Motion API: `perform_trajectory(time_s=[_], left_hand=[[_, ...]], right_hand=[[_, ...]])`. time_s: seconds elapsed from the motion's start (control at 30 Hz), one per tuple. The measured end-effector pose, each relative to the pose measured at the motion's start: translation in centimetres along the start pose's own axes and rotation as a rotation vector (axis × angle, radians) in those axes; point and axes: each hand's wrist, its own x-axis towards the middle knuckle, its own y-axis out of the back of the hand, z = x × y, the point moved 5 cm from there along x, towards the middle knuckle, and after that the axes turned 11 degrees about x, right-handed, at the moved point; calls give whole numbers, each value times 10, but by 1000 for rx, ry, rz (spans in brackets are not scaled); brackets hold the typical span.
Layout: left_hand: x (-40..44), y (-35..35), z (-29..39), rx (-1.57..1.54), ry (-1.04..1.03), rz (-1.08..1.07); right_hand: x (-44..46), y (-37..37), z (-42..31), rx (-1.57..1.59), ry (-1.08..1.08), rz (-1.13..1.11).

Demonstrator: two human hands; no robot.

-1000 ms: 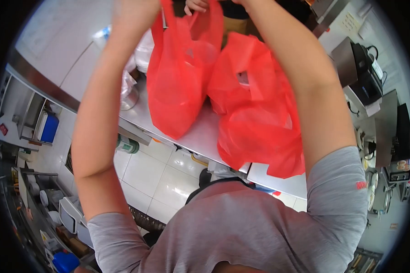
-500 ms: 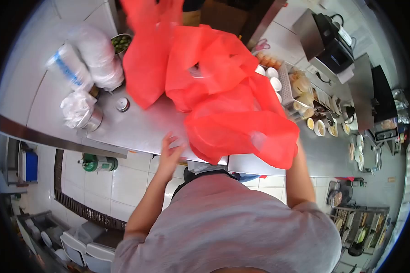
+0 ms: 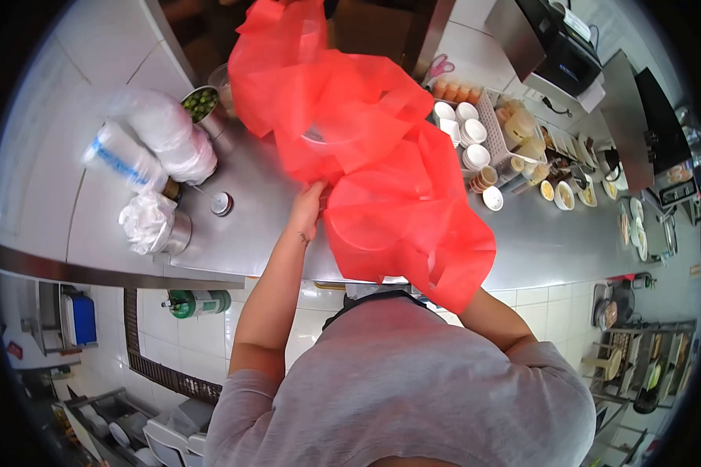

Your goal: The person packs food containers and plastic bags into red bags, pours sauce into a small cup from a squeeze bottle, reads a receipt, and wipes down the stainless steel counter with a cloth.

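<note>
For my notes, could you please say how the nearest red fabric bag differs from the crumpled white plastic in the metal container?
The red bag is larger than the white plastic. The bag spreads across the metal counter; the white plastic sits in the metal container. Both look wrinkled.

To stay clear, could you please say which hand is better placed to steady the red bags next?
Likely the left hand: it meets the red bags from the left; the right hand is hidden behind them.

Left grip [image 3: 311, 208] touching red bags [image 3: 374, 152], right grip hidden behind them, steel counter [image 3: 537, 253], white cups [image 3: 475, 132]
</note>
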Motion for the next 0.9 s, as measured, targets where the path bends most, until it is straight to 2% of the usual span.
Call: perform_trajectory(time_s=[0.2,0.33,0.5,0.6,0.67,0.77,0.83,0.9], left_hand=[[39,6,6,-272,88,84],[58,31,26,-274,24,144],[77,37,40,-292,-21,81],[89,38,46,-338,-82,-56],[81,46,51,-243,-143,-17],[26,54,68,-17,-179,224],[-3,73,63,69,-252,291],[-26,98,47,92,-257,316]], right_hand=[[33,-13,24,223,-115,-43],[66,-38,31,348,-194,-114],[97,-74,40,453,-288,-187],[100,-89,30,416,-261,-160],[106,-72,14,256,-152,8],[112,-15,-38,-174,118,341],[72,-22,-109,-437,448,289],[23,-62,-190,-472,777,74]])
